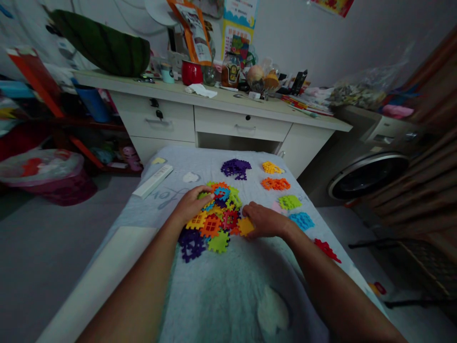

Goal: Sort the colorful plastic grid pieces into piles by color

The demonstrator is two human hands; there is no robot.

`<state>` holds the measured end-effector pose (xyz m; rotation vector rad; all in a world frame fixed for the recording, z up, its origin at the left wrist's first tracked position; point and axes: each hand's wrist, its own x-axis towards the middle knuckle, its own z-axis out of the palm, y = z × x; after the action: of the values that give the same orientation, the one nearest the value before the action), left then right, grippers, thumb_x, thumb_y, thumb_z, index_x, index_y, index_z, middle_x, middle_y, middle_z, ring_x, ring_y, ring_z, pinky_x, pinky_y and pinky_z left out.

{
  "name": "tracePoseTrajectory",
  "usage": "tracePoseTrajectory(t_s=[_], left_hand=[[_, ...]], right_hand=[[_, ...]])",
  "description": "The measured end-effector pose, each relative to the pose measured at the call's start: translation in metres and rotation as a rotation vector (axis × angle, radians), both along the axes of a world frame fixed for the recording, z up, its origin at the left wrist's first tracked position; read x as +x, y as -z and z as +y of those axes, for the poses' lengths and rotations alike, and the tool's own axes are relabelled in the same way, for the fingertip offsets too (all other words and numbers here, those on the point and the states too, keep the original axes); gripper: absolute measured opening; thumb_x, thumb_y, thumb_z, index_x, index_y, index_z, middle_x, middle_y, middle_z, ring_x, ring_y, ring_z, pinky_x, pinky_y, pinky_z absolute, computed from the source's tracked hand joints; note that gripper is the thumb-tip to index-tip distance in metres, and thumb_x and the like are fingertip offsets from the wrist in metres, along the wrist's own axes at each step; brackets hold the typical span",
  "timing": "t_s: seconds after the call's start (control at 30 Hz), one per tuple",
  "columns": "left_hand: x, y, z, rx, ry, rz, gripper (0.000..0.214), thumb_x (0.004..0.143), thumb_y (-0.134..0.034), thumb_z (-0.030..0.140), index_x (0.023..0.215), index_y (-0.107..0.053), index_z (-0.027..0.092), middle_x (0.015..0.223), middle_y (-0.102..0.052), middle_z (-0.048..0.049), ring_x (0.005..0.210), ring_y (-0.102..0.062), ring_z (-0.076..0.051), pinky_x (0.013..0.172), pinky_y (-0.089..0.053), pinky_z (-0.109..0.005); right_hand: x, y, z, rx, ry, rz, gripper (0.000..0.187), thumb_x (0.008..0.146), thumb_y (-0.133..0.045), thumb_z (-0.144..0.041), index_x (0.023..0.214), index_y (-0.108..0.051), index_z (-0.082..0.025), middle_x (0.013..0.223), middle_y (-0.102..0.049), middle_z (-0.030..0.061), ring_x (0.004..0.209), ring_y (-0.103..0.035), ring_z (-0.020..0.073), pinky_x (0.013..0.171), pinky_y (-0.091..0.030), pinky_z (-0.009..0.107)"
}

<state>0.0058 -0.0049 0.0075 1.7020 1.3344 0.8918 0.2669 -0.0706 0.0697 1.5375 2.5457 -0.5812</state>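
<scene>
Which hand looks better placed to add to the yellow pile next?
Probably the right hand: it is at a yellow piece and nearer the yellow pile. The left hand is farther off, at the mixed heap.

Cloth-covered table | mixed tile heap — middle | one-colour piles — far, right | white box, left

- where from?
- one view, head-worn. looks forward and down over the forearms, which enter from the bottom edge.
- range?
- surface close below; left hand and right hand mid-frame, within reach. drawers and wall beyond.
- level?
- rolled a little; drawers slope down rightward. wide field, washing machine at right.
</scene>
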Motion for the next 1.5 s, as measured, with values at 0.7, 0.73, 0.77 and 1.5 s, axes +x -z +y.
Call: tracePoseTrajectory(t_s=[0.7, 0.73, 0.77, 1.5], left_hand=[[0.002, -0.002, -0.002, 0.02, -0.009, 0.0, 0.044, 0.074, -0.061, 0.057, 0.1, -0.069, 0.023, 0.107, -0.072, -0.0037, 0.103, -0.065, -0.027, 0.095, -0.047, -0.039], [0.001, -0.002, -0.001, 0.026, -0.007, 0.001, 0.044, 0.074, -0.061, 0.057, 0.1, -0.07, 0.023, 0.106, -0.072, -0.0037, 0.103, -0.065, -0.027, 0.095, -0.047, -0.039], [0.001, -0.001, -0.001, 0.03, -0.008, 0.002, 0.044, 0.074, -0.061, 0.057, 0.1, -0.07, 0.023, 0.106, -0.072, -0.0037, 0.102, -0.065, -0.027, 0.095, -0.047, -0.039], [0.001, 0.0, -0.001, 0.012, -0.006, -0.027, 0.044, 0.076, -0.061, 0.056, 0.102, -0.069, 0.022, 0.111, -0.072, -0.0045, 0.106, -0.064, -0.026, 0.1, -0.045, -0.039]], right_hand=[[0.035, 0.007, 0.025, 0.038, 0.293, 0.124, 0.017, 0.094, -0.048, -0.026, 0.096, -0.062, -0.017, 0.084, -0.069, 0.007, 0.075, -0.062, 0.0165, 0.071, -0.044, 0.027], [0.035, 0.01, 0.026, 0.098, 0.323, 0.088, 0.018, 0.091, -0.053, -0.025, 0.104, -0.062, -0.016, 0.093, -0.069, 0.0091, 0.082, -0.063, 0.0179, 0.075, -0.045, 0.028], [0.035, 0.012, 0.026, 0.148, 0.345, 0.065, 0.026, 0.088, -0.059, -0.024, 0.112, -0.06, -0.015, 0.101, -0.068, 0.011, 0.088, -0.063, 0.0194, 0.079, -0.045, 0.029], [0.104, -0.008, 0.117, 0.492, 0.539, 0.096, 0.027, 0.073, -0.074, -0.027, 0.097, -0.066, -0.016, 0.096, -0.064, 0.0075, 0.08, -0.057, 0.0161, 0.074, -0.044, 0.028]])
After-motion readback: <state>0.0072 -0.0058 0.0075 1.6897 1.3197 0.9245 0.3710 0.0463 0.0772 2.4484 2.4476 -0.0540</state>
